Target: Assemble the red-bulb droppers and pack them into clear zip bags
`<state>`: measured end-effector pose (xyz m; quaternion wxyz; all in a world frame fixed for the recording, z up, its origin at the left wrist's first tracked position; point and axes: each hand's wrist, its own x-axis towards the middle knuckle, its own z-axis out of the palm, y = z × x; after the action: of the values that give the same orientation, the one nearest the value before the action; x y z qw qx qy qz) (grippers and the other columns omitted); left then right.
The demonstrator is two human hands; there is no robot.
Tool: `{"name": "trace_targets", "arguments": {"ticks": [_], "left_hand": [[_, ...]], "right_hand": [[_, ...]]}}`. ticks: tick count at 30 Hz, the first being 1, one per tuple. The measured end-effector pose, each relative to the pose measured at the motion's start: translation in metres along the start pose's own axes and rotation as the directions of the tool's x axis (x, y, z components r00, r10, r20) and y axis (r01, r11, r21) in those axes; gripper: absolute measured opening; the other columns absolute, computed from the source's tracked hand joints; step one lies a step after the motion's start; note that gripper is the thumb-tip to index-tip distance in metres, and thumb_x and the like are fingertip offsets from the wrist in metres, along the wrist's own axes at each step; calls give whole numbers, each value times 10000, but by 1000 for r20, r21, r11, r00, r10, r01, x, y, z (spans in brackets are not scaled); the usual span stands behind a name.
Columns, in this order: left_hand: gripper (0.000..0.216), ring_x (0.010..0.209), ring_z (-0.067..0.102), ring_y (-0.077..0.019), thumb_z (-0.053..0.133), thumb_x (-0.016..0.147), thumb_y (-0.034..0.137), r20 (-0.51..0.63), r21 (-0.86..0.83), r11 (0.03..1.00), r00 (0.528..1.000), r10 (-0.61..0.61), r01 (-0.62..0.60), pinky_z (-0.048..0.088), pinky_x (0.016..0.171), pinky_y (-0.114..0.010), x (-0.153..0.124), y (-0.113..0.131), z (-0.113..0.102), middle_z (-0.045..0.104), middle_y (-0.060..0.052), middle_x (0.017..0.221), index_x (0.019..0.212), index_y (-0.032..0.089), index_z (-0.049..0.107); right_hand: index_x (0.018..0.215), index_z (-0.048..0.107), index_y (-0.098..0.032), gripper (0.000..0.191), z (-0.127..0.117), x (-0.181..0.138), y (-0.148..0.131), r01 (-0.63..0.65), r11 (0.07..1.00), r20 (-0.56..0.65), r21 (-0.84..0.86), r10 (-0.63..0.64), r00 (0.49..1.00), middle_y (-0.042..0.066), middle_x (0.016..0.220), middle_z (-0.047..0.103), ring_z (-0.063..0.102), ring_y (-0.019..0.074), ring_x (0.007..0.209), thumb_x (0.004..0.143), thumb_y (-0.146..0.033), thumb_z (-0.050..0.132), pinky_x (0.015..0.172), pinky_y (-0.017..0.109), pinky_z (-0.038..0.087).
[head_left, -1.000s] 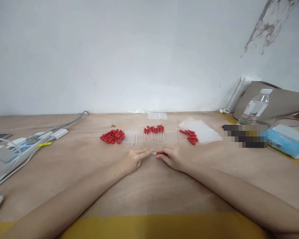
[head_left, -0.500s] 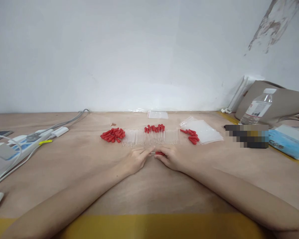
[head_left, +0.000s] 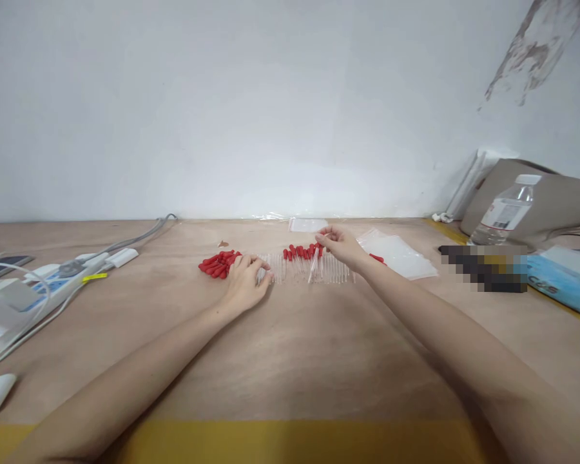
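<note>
My right hand (head_left: 341,247) pinches a glass dropper (head_left: 314,265) by its red rubber bulb, with the glass tip pointing down and toward me. It is at the right end of a group of droppers with red bulbs (head_left: 299,251), laid side by side. My left hand (head_left: 245,282) is open, thumb and fingers apart, over the left part of a row of clear glass tubes (head_left: 276,269). A heap of loose red rubber bulbs (head_left: 216,265) lies just left of its fingers. More glass tubes (head_left: 337,269) lie below my right hand.
Clear plastic bags (head_left: 399,254) and a partly hidden red bulb (head_left: 377,258) lie to the right. Farther right stand a water bottle (head_left: 505,212) and a blue tissue pack (head_left: 560,280). A power strip (head_left: 53,283) with cables lies at the left.
My hands were together in front of the row, around a red-bulbed dropper. They have parted: the right carried the dropper up to the group, while the left moved left over the tubes.
</note>
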<state>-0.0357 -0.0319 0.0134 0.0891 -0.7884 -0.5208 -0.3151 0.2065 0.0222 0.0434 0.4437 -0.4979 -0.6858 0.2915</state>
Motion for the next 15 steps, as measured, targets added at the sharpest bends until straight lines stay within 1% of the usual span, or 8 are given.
{"name": "trace_targets", "arguments": {"ticks": [1,4,6,9,11,12,15], "left_hand": [[175,945,453,-247,507,771,331,22,33,999,999,-24,23,365,821,-412,7,-1,2,541,-76,952,821,189,597],[192,1001,418,-282,513,748,343,90,119,989,991,-101,90,332,834,-439,28,5,11,507,-103,1028,791,190,620],[215,1021,402,-302,512,733,351,132,168,978,981,-144,122,311,844,-449,41,11,18,488,-128,1054,763,179,636],[239,1022,392,-318,503,718,334,178,249,961,969,-169,122,295,841,-447,55,20,29,480,-161,1042,760,150,650],[250,1006,395,-330,508,701,313,200,310,942,960,-196,128,295,824,-450,60,23,34,483,-180,1020,782,126,651],[257,997,398,-337,513,692,305,209,338,931,954,-215,136,297,811,-454,62,25,36,483,-189,1015,797,115,651],[267,963,411,-347,525,679,279,232,394,907,938,-257,151,304,778,-462,66,30,39,491,-208,1009,833,99,650]], "right_hand": [[902,556,-155,255,2,11,1,-51,994,-5,-92,50,999,32,755,641,563,91,611,793,-372,480,560,201,435],[821,612,-131,215,18,37,6,-114,968,-17,-223,113,993,68,756,660,581,120,622,758,-314,520,568,218,439],[774,633,-126,200,30,47,10,-114,952,-26,-284,112,993,86,765,663,593,151,667,721,-304,561,615,245,442],[842,643,-124,270,43,50,14,-95,922,-52,-375,82,995,112,891,653,591,198,810,695,-344,589,721,284,430],[909,634,-123,337,40,46,15,-87,904,-73,-418,62,995,118,950,640,581,207,865,708,-386,569,754,292,421],[919,632,-127,345,35,43,16,-84,895,-81,-438,54,995,111,948,640,580,203,865,719,-397,553,753,289,421],[855,646,-152,270,4,28,19,-88,863,-101,-497,43,994,74,867,656,585,175,814,737,-365,529,719,262,419]]}}
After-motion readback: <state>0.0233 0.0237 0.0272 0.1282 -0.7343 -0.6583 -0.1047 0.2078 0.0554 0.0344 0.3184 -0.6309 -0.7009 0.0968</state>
